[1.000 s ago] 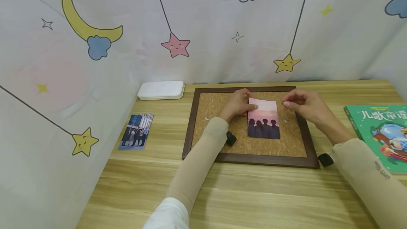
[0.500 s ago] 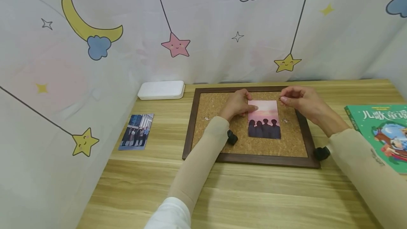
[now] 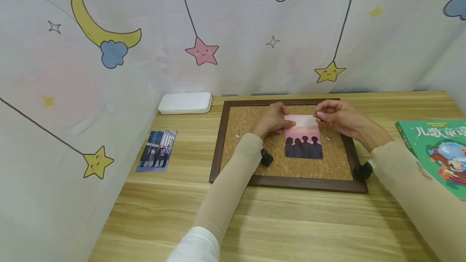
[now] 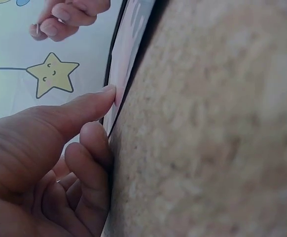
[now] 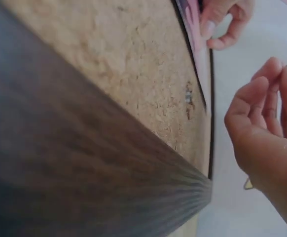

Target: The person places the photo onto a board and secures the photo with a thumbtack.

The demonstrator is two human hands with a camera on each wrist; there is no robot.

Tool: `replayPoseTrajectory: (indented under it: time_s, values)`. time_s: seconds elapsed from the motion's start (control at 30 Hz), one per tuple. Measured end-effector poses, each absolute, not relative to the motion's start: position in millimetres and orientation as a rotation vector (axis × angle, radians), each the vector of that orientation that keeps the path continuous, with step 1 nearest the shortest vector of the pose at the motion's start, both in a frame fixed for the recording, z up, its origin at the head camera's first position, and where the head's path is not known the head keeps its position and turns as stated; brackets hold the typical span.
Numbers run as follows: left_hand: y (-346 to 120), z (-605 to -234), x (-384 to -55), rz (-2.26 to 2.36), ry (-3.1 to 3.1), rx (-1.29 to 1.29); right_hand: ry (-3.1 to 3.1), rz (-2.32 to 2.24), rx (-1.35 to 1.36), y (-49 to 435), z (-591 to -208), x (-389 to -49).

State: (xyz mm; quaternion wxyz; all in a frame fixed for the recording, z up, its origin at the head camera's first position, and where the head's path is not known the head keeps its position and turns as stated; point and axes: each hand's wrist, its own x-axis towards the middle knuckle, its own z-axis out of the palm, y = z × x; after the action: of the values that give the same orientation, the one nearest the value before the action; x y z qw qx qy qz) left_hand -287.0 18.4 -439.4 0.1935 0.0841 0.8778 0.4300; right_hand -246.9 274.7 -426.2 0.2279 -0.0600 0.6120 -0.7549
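Observation:
A photo [image 3: 302, 137] of several dark silhouettes under a pink sky lies on the framed cork board [image 3: 251, 169]. My left hand [image 3: 272, 120] holds its upper left edge, thumb [image 4: 91, 106] on the print and other fingers curled beside the edge. Over the photo's upper right corner, my right hand [image 3: 340, 117] pinches a tiny pin between thumb and forefinger. A thin metal shaft of the pin [image 4: 37, 28] shows in the left wrist view. Whether it touches the photo cannot be told in the head view.
Small clear bits [image 3: 327, 138] sit on the cork at either side of the photo. A group photo [image 3: 156, 151] and a white case [image 3: 185, 102] lie to the left. A green children's book [image 3: 437, 148] is at the right. A printed curtain [image 3: 240, 23] hangs behind.
My right hand has moved left, from right of the photo to its upper right corner, still pinching the pin. The photo's lifted top edge has settled flatter; my left hand stays in place.

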Motion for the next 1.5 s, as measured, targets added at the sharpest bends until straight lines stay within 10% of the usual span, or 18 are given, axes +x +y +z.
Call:
replayPoseTrajectory:
  time_s: [1.5]
  values:
    - [17, -439, -286, 1.201, 2.472, 0.239, 2.390, -1.197, -0.183, 234, -426, -278]
